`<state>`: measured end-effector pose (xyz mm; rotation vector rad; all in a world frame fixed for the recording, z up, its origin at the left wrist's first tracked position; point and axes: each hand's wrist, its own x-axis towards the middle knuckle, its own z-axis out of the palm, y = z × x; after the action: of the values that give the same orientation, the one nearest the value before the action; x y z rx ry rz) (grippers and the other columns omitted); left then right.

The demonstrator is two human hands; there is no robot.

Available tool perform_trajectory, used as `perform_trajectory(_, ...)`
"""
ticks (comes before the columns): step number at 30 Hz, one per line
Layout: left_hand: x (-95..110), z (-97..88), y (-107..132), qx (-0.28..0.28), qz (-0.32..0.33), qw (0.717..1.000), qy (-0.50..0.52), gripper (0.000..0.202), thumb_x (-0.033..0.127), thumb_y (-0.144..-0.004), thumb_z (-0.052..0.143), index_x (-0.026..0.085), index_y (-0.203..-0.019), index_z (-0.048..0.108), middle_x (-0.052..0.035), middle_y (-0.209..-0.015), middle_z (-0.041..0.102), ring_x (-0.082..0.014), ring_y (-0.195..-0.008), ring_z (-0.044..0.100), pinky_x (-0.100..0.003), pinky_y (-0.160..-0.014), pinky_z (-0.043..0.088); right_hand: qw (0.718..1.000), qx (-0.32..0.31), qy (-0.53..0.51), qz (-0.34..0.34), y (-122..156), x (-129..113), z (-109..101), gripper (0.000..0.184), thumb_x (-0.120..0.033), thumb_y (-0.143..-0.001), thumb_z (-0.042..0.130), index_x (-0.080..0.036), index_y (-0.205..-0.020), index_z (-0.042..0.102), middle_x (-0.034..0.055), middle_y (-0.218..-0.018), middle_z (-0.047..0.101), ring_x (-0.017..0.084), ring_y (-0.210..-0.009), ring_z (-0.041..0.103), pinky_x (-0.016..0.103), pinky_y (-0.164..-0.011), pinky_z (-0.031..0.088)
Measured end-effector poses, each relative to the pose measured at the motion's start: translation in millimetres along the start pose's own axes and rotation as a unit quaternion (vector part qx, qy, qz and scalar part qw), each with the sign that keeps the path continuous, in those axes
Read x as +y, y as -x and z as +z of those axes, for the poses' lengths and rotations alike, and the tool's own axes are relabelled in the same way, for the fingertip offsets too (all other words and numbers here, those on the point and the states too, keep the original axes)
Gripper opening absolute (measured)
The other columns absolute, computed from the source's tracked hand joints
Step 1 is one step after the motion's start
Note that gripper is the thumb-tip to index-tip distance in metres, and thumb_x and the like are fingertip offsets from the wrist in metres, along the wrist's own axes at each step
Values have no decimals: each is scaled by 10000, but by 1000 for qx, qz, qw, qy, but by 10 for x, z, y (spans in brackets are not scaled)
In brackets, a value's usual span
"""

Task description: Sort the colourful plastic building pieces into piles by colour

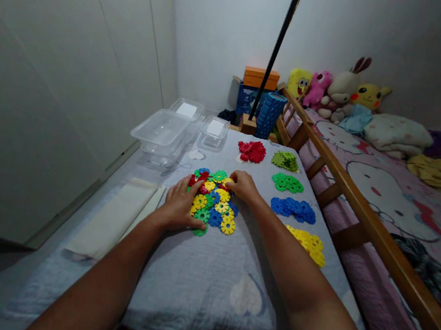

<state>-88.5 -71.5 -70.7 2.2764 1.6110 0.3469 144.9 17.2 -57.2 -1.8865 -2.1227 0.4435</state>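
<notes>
A mixed heap of flat plastic snowflake discs (216, 204) in yellow, green, blue and red lies in the middle of a quilted grey-blue mat (200, 285). My left hand (180, 206) rests on the heap's left edge, fingers spread flat, fingertips by a red disc (202, 176). My right hand (243, 186) is at the heap's far right corner, fingers curled in a pinch on a yellow disc. To the right lie sorted piles: red (252, 150), light green (286, 160), green (287, 183), blue (293, 208) and yellow (309, 243).
Clear plastic boxes (162, 131) and lids (214, 130) stand at the mat's far left. A folded cream cloth (119, 215) lies left of it. A wooden bed rail (365, 211) runs along the right, with plush toys (338, 92) behind. A black pole (276, 50) rises beyond.
</notes>
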Motion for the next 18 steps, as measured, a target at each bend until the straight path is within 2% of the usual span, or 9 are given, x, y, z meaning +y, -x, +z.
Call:
perform_trajectory(4, 32, -17, -1, -6, -3, 1000, -3, 1284, 578, -575, 902, 203, -1620, 260, -251, -1701, 171, -436, -1586, 171, -586, -1255, 204, 999, 17, -45, 15, 34, 51, -37, 254, -218, -804, 714, -178, -1054, 736, 48, -982, 740, 179, -854, 627, 262, -744, 434)
perform_trajectory(10, 51, -26, 0, 1, -3, 1000, -4, 1247, 571, -595, 895, 209, -1614, 274, -251, -1699, 189, -444, -1575, 206, -596, -1248, 218, 998, 34, -58, 11, 112, 117, -77, 140, -161, -771, 685, -175, -903, 729, 26, -905, 726, 160, -809, 601, 254, -728, 422)
perform_trajectory(18, 11, 19, -12, 18, 3, 1000, 5, 1209, 562, -613, 877, 234, -1608, 274, -245, -1699, 205, -453, -1570, 220, -622, -1230, 244, 999, 38, -30, 22, 231, 182, -135, 229, -149, -807, 641, -168, -1002, 759, 79, -983, 753, 198, -871, 634, 282, -794, 448)
